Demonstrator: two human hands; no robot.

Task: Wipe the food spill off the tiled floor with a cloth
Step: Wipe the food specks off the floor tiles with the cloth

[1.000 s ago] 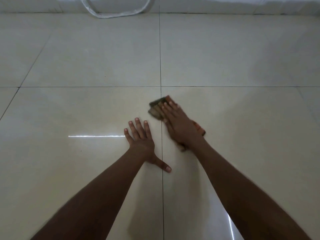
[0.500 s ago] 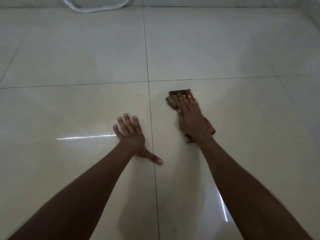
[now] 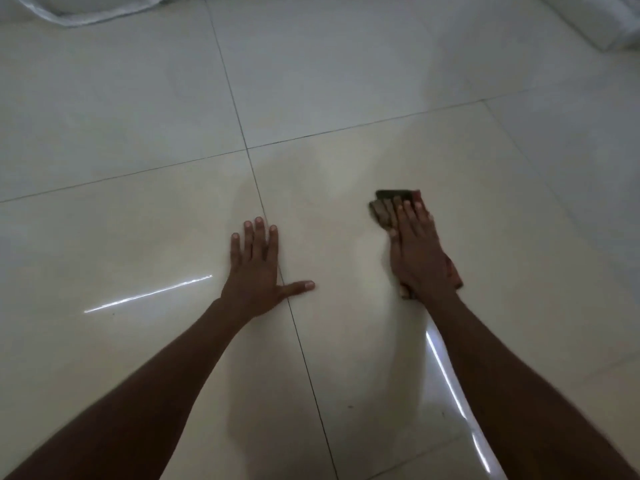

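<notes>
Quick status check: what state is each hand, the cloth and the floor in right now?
Left hand: flat on the floor, fingers spread, holding nothing.
Right hand: fingers straight, pressing the cloth down.
Cloth: folded, flat on the tile under the right hand.
Floor: glossy; no spill visible.

Glossy pale tiled floor (image 3: 346,81), crossed by thin dark grout lines (image 3: 239,126) and bright light streaks. Left hand (image 3: 256,271) spread flat on it, across a grout line. Folded cloth (image 3: 384,209) lying flat under the right hand (image 3: 417,258). Crumpled clear plastic (image 3: 79,12) at the far edge.
</notes>
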